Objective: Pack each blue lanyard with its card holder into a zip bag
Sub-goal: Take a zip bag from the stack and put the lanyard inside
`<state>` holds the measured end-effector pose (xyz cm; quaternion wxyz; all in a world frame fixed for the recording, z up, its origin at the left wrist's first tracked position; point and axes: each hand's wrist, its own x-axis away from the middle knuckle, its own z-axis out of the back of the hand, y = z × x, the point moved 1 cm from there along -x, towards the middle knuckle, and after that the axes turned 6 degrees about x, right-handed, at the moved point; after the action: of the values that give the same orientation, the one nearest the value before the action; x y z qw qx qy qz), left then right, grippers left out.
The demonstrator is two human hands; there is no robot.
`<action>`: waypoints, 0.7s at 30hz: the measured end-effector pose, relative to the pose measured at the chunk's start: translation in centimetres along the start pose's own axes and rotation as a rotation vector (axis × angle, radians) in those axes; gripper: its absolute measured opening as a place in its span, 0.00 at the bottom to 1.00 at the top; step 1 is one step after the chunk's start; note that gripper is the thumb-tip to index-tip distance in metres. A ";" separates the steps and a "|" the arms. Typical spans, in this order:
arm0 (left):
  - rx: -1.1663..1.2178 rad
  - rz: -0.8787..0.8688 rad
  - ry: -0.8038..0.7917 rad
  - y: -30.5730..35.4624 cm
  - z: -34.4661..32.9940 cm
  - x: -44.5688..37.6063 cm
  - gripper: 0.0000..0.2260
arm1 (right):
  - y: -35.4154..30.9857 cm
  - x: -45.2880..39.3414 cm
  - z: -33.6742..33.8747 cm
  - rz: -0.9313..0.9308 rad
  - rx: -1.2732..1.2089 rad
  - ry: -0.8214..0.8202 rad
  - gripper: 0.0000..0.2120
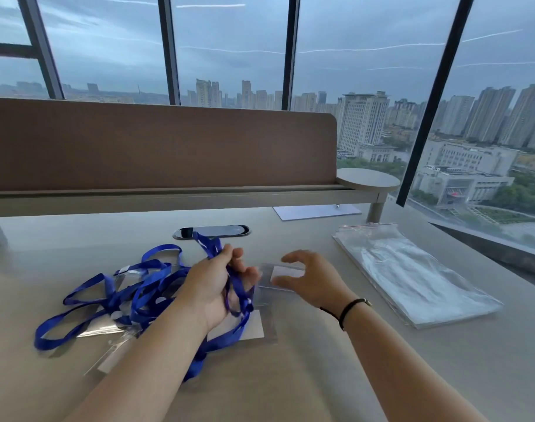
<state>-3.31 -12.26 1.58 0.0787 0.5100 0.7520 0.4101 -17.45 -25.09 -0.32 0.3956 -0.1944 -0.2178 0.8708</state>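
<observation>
The left hand (213, 284) fingers grip the soft, floppy blue ribbon lanyard (234, 287); right hand (308, 280) fingers curl loose at 3 o'clock around its slippery clear plastic card holder (279, 277), best pinched by the edges.

Head camera looks forward and down, close over the desk (290, 376).

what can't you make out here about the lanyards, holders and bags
- Lanyard count: the blue lanyards lie tangled and overlapping in the head view.
- Left hand grips one strap; which card holder it belongs to is hidden by the hand.
- Card holder under the right hand: blurred, contact unclear.
- Zip bags: stacked and clear, number unreadable.
</observation>
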 end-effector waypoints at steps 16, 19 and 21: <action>-0.208 0.152 0.029 -1.9 1.7 -2.0 0.24 | 2.6 -1.5 -0.4 -0.371 -0.329 0.028 0.05; -0.132 0.151 0.043 -2.0 1.5 -2.1 0.18 | 1.0 0.2 1.2 -0.431 -0.859 0.032 0.06; -0.117 0.147 0.010 -2.2 1.1 -1.9 0.18 | -0.7 1.5 1.6 -0.426 -1.078 -0.048 0.04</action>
<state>-3.39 -13.57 -1.21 0.0746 0.5562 0.6877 0.4606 -18.75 -23.93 1.12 0.4022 -0.3002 -0.6738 0.5423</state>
